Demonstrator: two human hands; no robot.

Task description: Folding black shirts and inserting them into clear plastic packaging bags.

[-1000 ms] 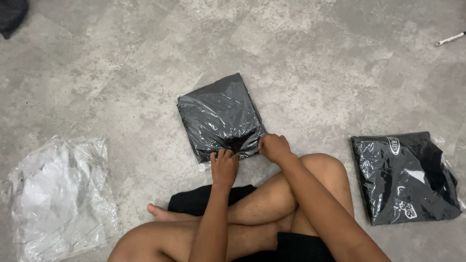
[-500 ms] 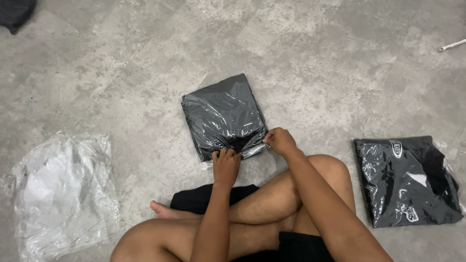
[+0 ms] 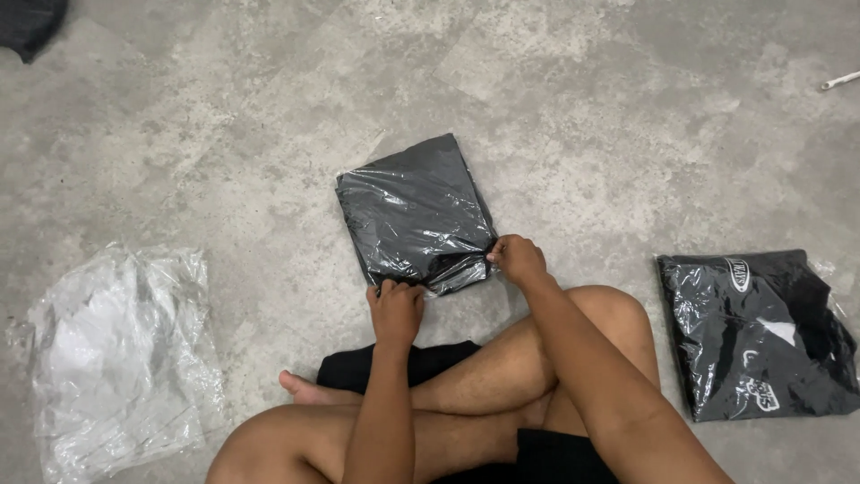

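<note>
Fingertips of both hands are tucked against the package edge, so the exact pinch is hard to make out. Dark cloth (image 3: 31, 25) at top left is cut off by the frame. Left hand (image 3: 395, 309) reaches straight forward, fingers curled shut on the near left corner of the bagged dark garment (image 3: 414, 213). Right hand (image 3: 517, 259) comes in from the right, fingers closed on the near right corner. The garment is folded square, sealed in glossy, wrinkled clear plastic, lying flat on the concrete floor (image 3: 224, 161) just ahead of the crossed legs. Second bagged garment (image 3: 752, 332) lies well apart to the right; empty clear bags (image 3: 116, 358) lie to the left.
</note>
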